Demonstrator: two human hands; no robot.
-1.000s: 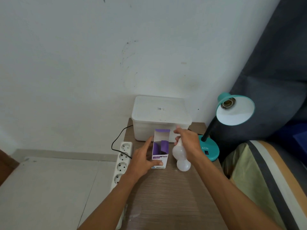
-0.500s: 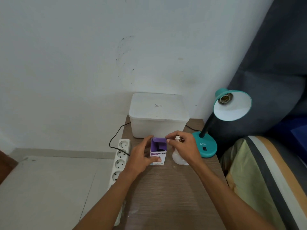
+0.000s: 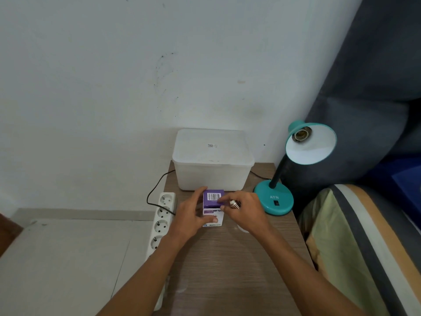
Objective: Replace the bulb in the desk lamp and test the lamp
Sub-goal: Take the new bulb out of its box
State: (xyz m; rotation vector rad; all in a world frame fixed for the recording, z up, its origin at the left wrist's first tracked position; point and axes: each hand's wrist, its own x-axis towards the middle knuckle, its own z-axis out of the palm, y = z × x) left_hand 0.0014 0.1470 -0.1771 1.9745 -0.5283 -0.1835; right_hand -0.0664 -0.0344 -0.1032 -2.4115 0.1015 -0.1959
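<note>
Two hands meet at lower centre: the left hand (image 3: 190, 216) grips the upright bulb box (image 3: 213, 207), the right hand (image 3: 245, 212) clasps a bulb (image 3: 235, 204), screw base up.

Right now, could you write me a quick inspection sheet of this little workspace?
Surface: wooden table, mostly bare near the person.
Job's things: teal lamp, socket empty; bulb in the right hand, screw base up; bulb box, flap closed, barcode up.
Clutter: white lidded tub against the wall.
Hands: left hand steadies the box; right fingers touch its flap.
Cables: black cord runs to the power strip, one plug in.
Surroundings: white wall, striped bedding on the right.
</note>
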